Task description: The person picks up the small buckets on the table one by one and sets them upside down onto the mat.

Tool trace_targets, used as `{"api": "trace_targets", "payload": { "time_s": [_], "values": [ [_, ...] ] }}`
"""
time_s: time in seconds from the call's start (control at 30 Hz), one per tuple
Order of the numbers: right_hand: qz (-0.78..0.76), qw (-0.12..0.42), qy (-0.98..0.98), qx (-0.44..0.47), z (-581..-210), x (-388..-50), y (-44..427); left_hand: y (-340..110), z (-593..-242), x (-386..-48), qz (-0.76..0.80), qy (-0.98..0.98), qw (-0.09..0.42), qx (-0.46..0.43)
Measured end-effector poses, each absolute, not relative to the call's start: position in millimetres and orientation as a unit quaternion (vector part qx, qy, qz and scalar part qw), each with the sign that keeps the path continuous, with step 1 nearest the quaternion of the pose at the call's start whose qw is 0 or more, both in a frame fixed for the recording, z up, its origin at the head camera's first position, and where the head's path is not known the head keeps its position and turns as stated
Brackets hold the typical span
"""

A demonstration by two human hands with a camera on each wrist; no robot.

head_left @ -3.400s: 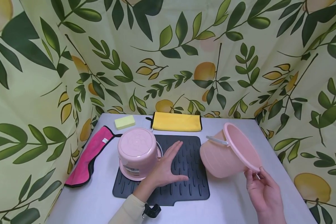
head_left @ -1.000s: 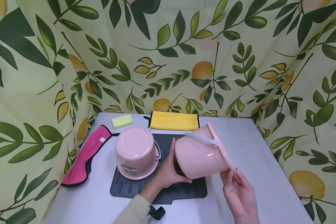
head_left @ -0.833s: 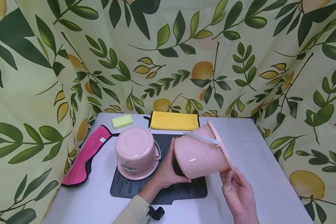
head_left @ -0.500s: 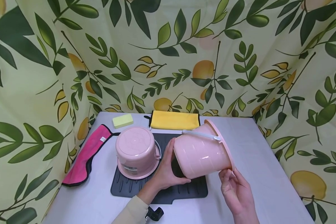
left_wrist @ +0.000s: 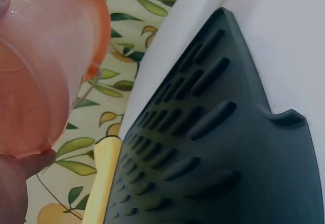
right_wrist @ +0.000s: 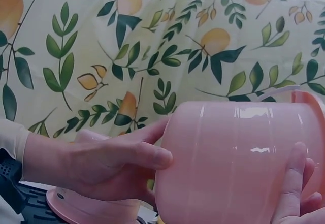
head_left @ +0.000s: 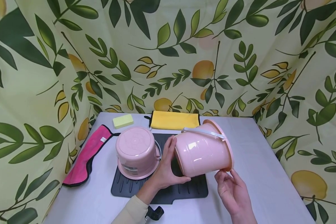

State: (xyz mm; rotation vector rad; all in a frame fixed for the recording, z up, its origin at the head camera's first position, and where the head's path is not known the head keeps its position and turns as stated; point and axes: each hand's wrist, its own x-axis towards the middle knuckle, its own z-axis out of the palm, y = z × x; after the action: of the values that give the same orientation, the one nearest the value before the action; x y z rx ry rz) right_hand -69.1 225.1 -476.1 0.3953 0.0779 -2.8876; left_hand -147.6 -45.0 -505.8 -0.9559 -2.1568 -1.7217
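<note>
Left hand (head_left: 166,175), spread, grips the bucket (head_left: 205,152) by its base; right hand (head_left: 233,193) pinches its rim, likely to steady it, mat (head_left: 191,189) beneath the left

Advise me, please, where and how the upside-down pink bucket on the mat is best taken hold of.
I would grip the upside-down bucket low on its wall, just above the flared rim, coming from the left: its handle and the left hand, which holds the other bucket, crowd the right side, and the flare should limit slipping.
</note>
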Motion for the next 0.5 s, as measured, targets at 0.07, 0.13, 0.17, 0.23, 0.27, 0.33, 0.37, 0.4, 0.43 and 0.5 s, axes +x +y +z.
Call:
{"api": "trace_targets", "payload": {
  "time_s": [0.07, 0.13, 0.17, 0.23, 0.27, 0.33, 0.37, 0.4, 0.43, 0.5],
  "values": [
    [-0.985, 0.121, 0.031, 0.119, -477.8, -68.8, 225.4, -45.4, -504.6, -147.8, -0.585, -0.737, 0.110, -0.320],
    [-0.985, 0.134, 0.038, 0.102, -480.6, -69.1, 225.7, -46.8, -503.8, -147.7, -0.580, -0.743, 0.112, -0.314],
    [-0.984, 0.141, 0.043, 0.097, -482.1, -69.3, 225.7, -47.6, -503.6, -147.6, -0.577, -0.747, 0.114, -0.312],
    [-0.983, 0.149, 0.054, 0.097, -485.0, -69.5, 225.4, -49.2, -503.0, -147.1, -0.564, -0.755, 0.123, -0.310],
    [-0.981, 0.149, 0.060, 0.104, -485.9, -69.3, 224.9, -49.8, -502.7, -147.1, -0.559, -0.758, 0.127, -0.310],
    [-0.979, 0.144, 0.068, 0.124, -486.8, -68.4, 224.0, -50.6, -501.7, -147.0, -0.551, -0.763, 0.133, -0.312],
    [-0.979, 0.142, 0.069, 0.128, -487.1, -68.3, 223.2, -50.8, -501.3, -147.0, -0.547, -0.764, 0.135, -0.313],
    [-0.979, 0.140, 0.071, 0.130, -487.3, -68.1, 222.6, -51.0, -500.6, -147.0, -0.544, -0.766, 0.136, -0.312],
    [-0.979, 0.137, 0.070, 0.131, -487.4, -68.1, 221.8, -51.3, -499.9, -147.0, -0.541, -0.768, 0.139, -0.313],
    [-0.980, 0.134, 0.068, 0.127, -487.6, -68.2, 220.3, -51.8, -498.5, -146.6, -0.534, -0.773, 0.141, -0.312]
  ]
}}
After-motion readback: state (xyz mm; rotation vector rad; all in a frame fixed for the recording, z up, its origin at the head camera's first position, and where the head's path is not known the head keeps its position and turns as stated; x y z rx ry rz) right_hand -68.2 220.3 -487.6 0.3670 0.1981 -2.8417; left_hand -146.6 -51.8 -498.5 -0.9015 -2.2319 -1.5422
